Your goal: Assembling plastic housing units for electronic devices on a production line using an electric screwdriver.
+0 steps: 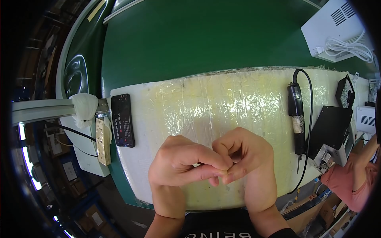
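My left hand (186, 160) and my right hand (248, 154) meet above the near middle of a pad wrapped in clear plastic (190, 103). Both are closed, with thumbs and forefingers pinched together and the fingertips touching. Whatever they pinch, if anything, is too small or too hidden to name. Left of my hands, a black smartphone (123, 119) lies on the pad's edge. To the right lies a black electric screwdriver (295, 115) with a thin bit pointing toward me and a black cable looping round it.
A power strip (103, 141) and a white bundle (84, 109) sit at the left edge. Right of the screwdriver are a black panel (330, 129) and a metal bracket (332, 155). A white device (331, 29) with a coiled cord stands far right on the green mat (190, 39). Another person's arm (359, 166) shows at right.
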`<state>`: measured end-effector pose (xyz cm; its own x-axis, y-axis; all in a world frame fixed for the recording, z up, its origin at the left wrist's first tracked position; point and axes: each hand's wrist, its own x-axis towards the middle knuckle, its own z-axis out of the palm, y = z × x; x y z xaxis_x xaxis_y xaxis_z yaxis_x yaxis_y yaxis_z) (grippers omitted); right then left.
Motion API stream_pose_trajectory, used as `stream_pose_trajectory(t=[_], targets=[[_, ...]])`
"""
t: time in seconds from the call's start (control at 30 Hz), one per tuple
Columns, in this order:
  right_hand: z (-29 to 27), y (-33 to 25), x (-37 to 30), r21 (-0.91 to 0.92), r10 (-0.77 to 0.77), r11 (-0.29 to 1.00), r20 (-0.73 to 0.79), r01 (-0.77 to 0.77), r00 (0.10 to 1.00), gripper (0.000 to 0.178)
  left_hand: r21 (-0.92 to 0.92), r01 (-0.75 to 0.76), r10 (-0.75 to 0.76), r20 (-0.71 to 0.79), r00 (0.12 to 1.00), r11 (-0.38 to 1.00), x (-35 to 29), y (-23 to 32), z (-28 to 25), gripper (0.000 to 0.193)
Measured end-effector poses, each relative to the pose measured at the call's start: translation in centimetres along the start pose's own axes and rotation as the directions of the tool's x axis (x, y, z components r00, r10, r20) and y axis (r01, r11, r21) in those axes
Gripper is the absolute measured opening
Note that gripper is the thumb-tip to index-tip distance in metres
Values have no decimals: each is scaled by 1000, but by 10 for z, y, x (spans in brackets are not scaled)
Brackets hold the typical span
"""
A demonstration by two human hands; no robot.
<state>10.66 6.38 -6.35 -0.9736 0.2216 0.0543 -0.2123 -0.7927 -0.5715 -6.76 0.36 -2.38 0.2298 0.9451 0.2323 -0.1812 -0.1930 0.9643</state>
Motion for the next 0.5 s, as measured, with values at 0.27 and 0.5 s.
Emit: stream_pose_trajectory(t=[0.27,0.5], targets=[[-1,0,-1,14,18,1000,-8,-18,1000,26,37,5,-5,10,1000,999,1,1,0,8],[-1,0,-1,36,23,999,7,-23,1000,25,70,2,-2,10,1000,998,0,4,2,8]])
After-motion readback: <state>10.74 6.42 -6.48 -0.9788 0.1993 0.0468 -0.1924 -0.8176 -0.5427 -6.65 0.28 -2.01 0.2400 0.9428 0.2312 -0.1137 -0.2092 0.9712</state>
